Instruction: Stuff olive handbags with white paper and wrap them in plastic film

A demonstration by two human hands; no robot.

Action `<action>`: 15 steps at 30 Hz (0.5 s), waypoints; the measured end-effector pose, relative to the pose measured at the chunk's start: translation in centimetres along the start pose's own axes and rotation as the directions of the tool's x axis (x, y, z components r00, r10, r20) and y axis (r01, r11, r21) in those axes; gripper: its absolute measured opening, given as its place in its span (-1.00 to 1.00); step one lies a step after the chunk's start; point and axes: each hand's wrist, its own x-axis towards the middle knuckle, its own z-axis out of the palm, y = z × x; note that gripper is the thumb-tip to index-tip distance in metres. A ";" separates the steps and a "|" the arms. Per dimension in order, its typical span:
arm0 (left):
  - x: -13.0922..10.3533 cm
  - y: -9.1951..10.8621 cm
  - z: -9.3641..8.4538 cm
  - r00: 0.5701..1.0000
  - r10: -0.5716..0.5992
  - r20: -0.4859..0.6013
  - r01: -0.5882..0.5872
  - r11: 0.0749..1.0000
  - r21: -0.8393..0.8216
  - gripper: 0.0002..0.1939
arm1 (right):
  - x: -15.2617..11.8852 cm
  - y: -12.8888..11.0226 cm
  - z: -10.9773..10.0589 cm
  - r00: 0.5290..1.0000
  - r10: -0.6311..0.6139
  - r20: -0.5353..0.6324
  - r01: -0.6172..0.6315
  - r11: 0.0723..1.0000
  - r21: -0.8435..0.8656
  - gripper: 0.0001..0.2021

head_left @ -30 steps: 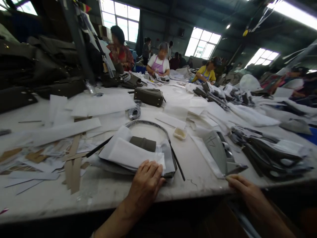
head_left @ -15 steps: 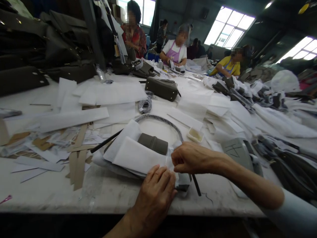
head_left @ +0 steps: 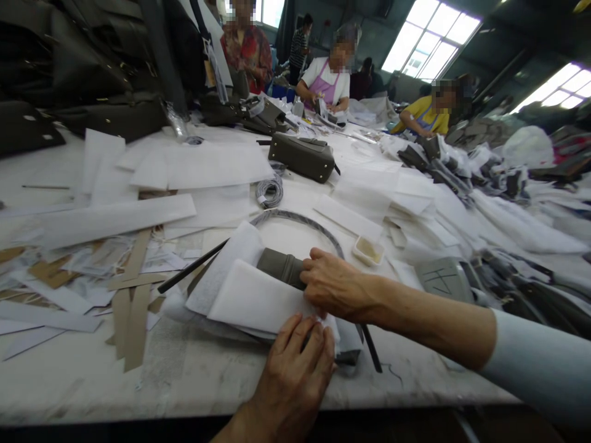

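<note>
A dark grey-green bag lies on the worktable in front of me, with its handle tab [head_left: 276, 266] showing above a white foam sheet [head_left: 258, 301]. A wrapped grey handle loop [head_left: 318, 224] arches behind it, and a dark strap [head_left: 191, 267] sticks out to the left. My left hand [head_left: 300, 363] lies on the foam's lower right, fingers extended and slightly apart. Just above it, my right hand [head_left: 335, 280] is closed at the right end of the tab, fingers curled in; what they pinch is hidden. The bag's lower right corner [head_left: 348, 357] peeks out beyond the left hand.
Cardboard strips [head_left: 132, 314] and paper scraps lie at left. Behind the bag are a coiled wrapped cord [head_left: 269, 192], a finished-looking bag [head_left: 302, 157] and foam sheets [head_left: 217, 166]. A small white dish [head_left: 368, 250] stands at right. Several people work across the table.
My right hand has moved left, from clear film beside the bag onto the right end of the tab. My left hand stays on the foam. The view has tilted slightly.
</note>
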 end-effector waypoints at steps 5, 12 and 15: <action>0.1 0.0 0.1 1.000 0.007 -0.005 -0.007 1.000 0.029 -0.73 | -0.6 2.5 1.7 0.981 0.141 -0.133 -0.140 0.990 0.017 -0.50; 0.2 -0.2 0.1 1.000 0.025 -0.018 -0.025 0.999 0.044 -0.74 | -3.9 5.4 3.9 0.745 0.585 -0.321 -0.491 0.806 0.331 -0.56; 0.2 -0.2 0.2 1.000 0.021 -0.009 -0.021 1.000 0.021 -0.74 | -4.1 3.8 4.3 0.744 0.595 -0.306 -0.395 0.759 0.517 -0.71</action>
